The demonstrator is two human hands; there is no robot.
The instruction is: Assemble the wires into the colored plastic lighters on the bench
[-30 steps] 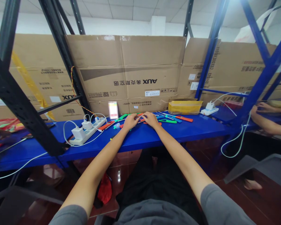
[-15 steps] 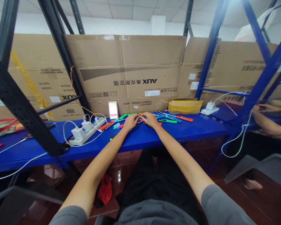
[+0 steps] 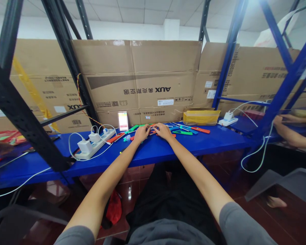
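Note:
My left hand [image 3: 142, 132] and my right hand [image 3: 163, 131] meet over the blue table, fingertips bent together in a pinch. A small thin piece seems to sit between them, too small and covered to name. Around them lie several slim tools with coloured handles and thin metal rods, resembling stick lighters. To the right are an orange-handled tool [image 3: 201, 130], a green-handled tool [image 3: 183, 132] and a blue-handled tool [image 3: 192, 130]. Left of my left hand lie a red-orange-handled tool [image 3: 115, 137], a green-handled tool [image 3: 133, 128] and a small translucent piece [image 3: 128, 138].
A white power strip [image 3: 94, 147] with chargers and cables lies at left. An upright phone-like screen [image 3: 122, 121] leans against the cardboard [image 3: 142, 58]. A yellow box [image 3: 201, 116] stands at back right. Co-workers' hands show at far right [image 3: 280, 124] and far left [image 3: 0, 148].
My hands stay nearly in place, fingertips still together with slight finger movement. At far left, a co-worker's blurred hand has come into view over the neighbouring table.

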